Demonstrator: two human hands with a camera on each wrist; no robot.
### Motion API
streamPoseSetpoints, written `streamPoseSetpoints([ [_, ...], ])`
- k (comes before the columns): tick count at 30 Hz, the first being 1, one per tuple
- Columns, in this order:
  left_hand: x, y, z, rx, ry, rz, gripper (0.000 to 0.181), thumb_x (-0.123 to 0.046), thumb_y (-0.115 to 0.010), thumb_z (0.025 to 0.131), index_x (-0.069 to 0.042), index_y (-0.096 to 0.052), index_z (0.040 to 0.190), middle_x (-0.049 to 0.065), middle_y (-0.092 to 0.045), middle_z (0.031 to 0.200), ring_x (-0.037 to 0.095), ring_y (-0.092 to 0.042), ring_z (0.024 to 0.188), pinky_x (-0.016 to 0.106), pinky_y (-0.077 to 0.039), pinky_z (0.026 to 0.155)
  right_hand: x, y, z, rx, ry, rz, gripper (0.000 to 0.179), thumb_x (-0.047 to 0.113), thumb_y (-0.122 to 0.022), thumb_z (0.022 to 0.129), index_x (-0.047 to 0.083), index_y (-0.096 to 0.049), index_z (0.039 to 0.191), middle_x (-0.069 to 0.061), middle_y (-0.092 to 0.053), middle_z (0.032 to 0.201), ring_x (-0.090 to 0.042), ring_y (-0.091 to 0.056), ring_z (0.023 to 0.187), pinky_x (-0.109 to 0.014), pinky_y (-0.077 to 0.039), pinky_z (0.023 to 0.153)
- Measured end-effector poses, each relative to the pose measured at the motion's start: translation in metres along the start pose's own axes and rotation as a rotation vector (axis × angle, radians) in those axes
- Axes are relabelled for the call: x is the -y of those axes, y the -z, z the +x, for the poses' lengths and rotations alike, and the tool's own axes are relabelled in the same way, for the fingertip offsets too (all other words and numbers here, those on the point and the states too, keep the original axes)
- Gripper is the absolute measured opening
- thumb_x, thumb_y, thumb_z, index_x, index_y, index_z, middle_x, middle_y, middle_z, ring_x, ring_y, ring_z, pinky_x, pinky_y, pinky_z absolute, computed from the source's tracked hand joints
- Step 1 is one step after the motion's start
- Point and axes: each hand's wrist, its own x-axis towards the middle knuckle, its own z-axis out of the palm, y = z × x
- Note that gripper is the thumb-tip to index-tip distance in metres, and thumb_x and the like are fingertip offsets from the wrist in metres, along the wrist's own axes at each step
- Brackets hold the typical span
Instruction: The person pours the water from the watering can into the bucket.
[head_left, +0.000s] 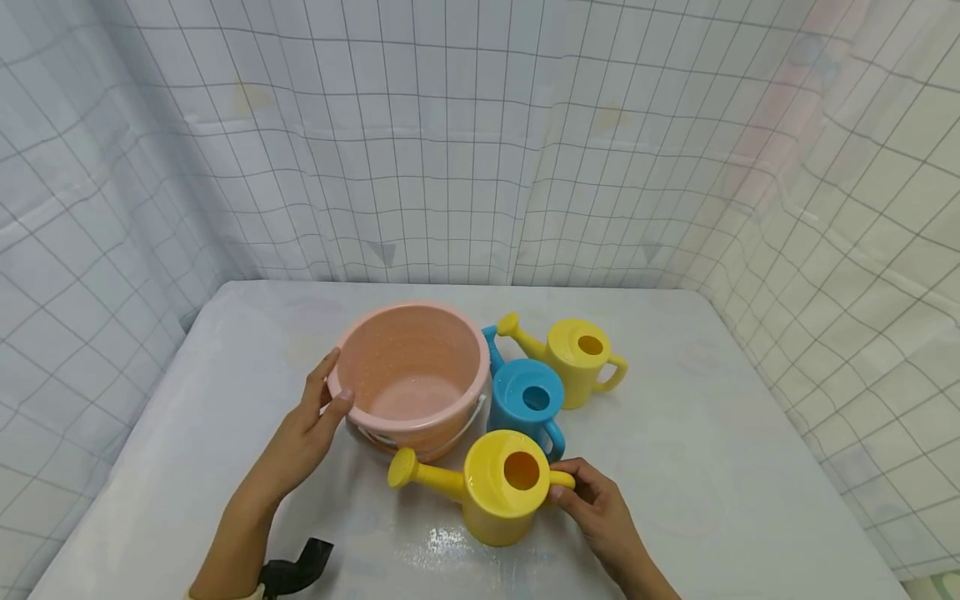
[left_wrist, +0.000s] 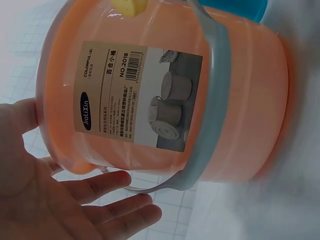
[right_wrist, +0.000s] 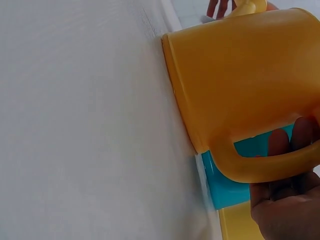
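A pink bucket [head_left: 408,425] with a pale carrying handle stands upright on the table, a printed label [left_wrist: 137,97] on its side. My left hand [head_left: 311,421] holds its left rim, thumb and index finger at the edge; the other fingers [left_wrist: 120,215] stretch out beside the bucket's handle. In front of the bucket is a yellow watering can [head_left: 498,483], its spout pointing left. My right hand [head_left: 600,512] grips this can's handle [right_wrist: 270,167], fingers through the loop. Just behind stands a blue watering can [head_left: 525,396], close against the bucket.
A second yellow watering can [head_left: 573,362] stands behind the blue one, spout to the left. The white table [head_left: 712,467] has a wet, shiny patch near the front can. Grid-patterned curtains [head_left: 465,142] surround the table. A black strap-like device [head_left: 296,571] is at my left wrist.
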Motion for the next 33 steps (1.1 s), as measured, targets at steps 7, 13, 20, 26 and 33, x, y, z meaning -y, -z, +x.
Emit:
streamPoseSetpoints([
  [7, 0.0053, 0.0023, 0.0003, 0.031, 0.022, -0.086, 0.069, -0.037, -0.044, 0.099, -0.044, 0.003, 0.149, 0.023, -0.022, 0.154, 0.049, -0.023, 0.139, 0.072, -0.031, 0.096, -0.0028, 0.0014, -0.0001, 0.042, 0.042, 0.035, 0.024, 0.018, -0.060, 0.092, 0.003, -0.059, 0.112, 0.000, -0.063, 0.103, -0.013, -0.060, 0.090, -0.026, -0.053, 0.085],
  [13, 0.0086, 0.0017, 0.0023, 0.037, 0.041, -0.163, 0.072, -0.035, -0.050, 0.097, -0.046, -0.001, 0.148, 0.018, -0.018, 0.156, 0.045, -0.014, 0.143, 0.076, -0.023, 0.098, -0.0039, 0.0016, -0.0005, 0.074, 0.078, 0.085, 0.024, 0.015, -0.057, 0.094, -0.001, -0.056, 0.112, 0.002, -0.062, 0.100, -0.011, -0.059, 0.088, -0.025, -0.053, 0.084],
  [20, 0.0102, 0.0032, 0.0020, 0.034, 0.026, -0.226, 0.074, -0.030, -0.053, 0.096, -0.043, -0.004, 0.149, 0.019, -0.022, 0.154, 0.044, -0.015, 0.143, 0.075, -0.021, 0.100, -0.0020, 0.0025, -0.0024, 0.092, 0.064, 0.163, 0.021, 0.015, -0.055, 0.095, 0.000, -0.054, 0.110, 0.002, -0.061, 0.103, -0.010, -0.058, 0.090, -0.024, -0.052, 0.087],
  [26, 0.0082, 0.0039, 0.0007, 0.055, 0.005, -0.292, 0.074, -0.025, -0.053, 0.097, -0.039, -0.004, 0.150, 0.021, -0.020, 0.154, 0.046, -0.017, 0.142, 0.071, -0.023, 0.103, 0.0006, 0.0056, -0.0039, 0.094, 0.064, 0.197, 0.016, 0.015, -0.055, 0.095, 0.004, -0.056, 0.106, 0.004, -0.062, 0.102, -0.009, -0.058, 0.089, -0.022, -0.052, 0.086],
  [33, 0.0095, 0.0028, 0.0015, 0.057, 0.026, -0.305, 0.074, -0.026, -0.052, 0.097, -0.042, -0.003, 0.149, 0.019, -0.018, 0.155, 0.046, -0.019, 0.141, 0.070, -0.022, 0.104, 0.0040, 0.0097, -0.0075, 0.113, 0.115, 0.199, 0.015, 0.011, -0.054, 0.095, 0.003, -0.057, 0.107, 0.002, -0.064, 0.103, -0.009, -0.060, 0.089, -0.024, -0.053, 0.086],
])
